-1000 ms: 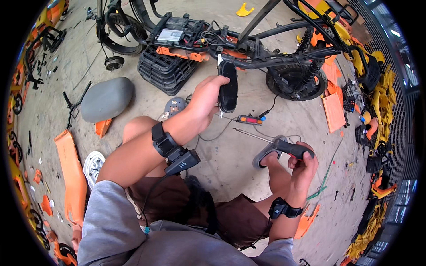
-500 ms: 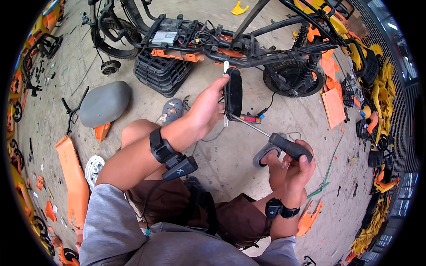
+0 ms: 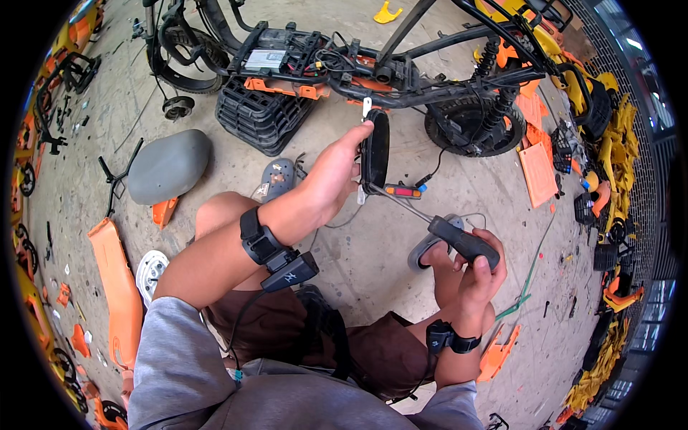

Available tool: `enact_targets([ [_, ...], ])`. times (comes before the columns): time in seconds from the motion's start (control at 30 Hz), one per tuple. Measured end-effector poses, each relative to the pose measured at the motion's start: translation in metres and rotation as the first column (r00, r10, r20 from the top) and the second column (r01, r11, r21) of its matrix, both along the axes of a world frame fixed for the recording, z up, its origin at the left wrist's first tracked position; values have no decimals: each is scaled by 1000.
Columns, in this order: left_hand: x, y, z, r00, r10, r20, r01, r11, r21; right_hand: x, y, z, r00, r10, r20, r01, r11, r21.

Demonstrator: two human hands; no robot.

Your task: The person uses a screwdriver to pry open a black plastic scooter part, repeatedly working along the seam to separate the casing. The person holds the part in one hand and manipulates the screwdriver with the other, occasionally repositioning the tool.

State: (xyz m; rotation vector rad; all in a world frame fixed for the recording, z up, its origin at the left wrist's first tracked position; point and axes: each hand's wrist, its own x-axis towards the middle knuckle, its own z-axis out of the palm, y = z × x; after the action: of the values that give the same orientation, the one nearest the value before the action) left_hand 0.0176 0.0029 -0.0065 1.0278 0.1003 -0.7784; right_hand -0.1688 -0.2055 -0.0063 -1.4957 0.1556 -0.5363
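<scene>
My left hand [image 3: 332, 174] is closed on a black oblong housing [image 3: 376, 149], held upright, with pale flat tabs poking out at its top and bottom. In my right hand [image 3: 481, 283] is a screwdriver [image 3: 459, 238], gripped near the end of its dark handle. Its metal shaft slants up and left to the housing's lower end; I cannot tell exactly where the tip sits. Just right of that end is a small red and orange light [image 3: 403, 192], near a cable with a blue connector [image 3: 421, 188].
A stripped motorbike frame [image 3: 401, 89] stands ahead, with a black crate [image 3: 258, 115] beneath it. At left lie a grey seat [image 3: 170, 167] and a long orange panel [image 3: 115, 294]. Orange panels [image 3: 537, 174] and yellow body parts [image 3: 620, 158] are heaped at right.
My right hand and the screwdriver handle have shifted slightly left. The housing has turned a little and shows narrower, still in my left hand.
</scene>
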Motion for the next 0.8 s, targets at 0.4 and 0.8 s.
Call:
enact_targets([
  [0.4,-2,-2,2,999,28,-29,-28,999,27,0,4,3,999,-11,-49,4,990,-143],
  [0.8,0,-1,-1,999,27,-46,-27,1000,13,-3,8,4,997,-72,-7,70,985,-158],
])
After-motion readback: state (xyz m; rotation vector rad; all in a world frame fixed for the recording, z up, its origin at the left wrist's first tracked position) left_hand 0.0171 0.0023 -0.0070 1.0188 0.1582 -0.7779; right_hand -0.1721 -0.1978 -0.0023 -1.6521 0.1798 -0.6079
